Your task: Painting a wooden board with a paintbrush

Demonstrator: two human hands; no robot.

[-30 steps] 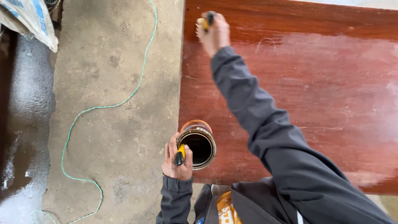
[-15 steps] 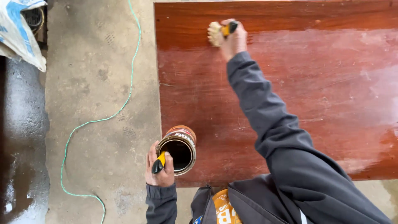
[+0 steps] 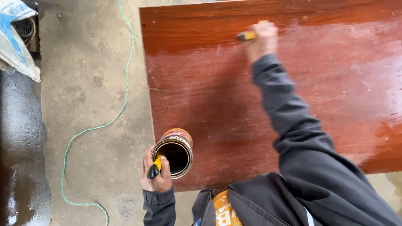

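Glossy red-brown board [image 3: 251, 104] with darker wood-grain streaks and pale sheen; orange-and-red tin [image 3: 175, 148], black inside; yellow-and-black brush handle [image 3: 246, 36]; dark grey sleeves [image 3: 301, 138]; mottled grey concrete floor [image 3: 92, 104]; thin green cord [image 3: 113, 119]; white-and-blue sack [image 3: 16, 37]

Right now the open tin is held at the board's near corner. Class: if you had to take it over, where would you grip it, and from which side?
Probably grip the open tin round its side wall, coming from the right, over the wooden board. The left hand already covers the left rim along with a yellow-and-black handle, and the mouth is open, so keep it upright.
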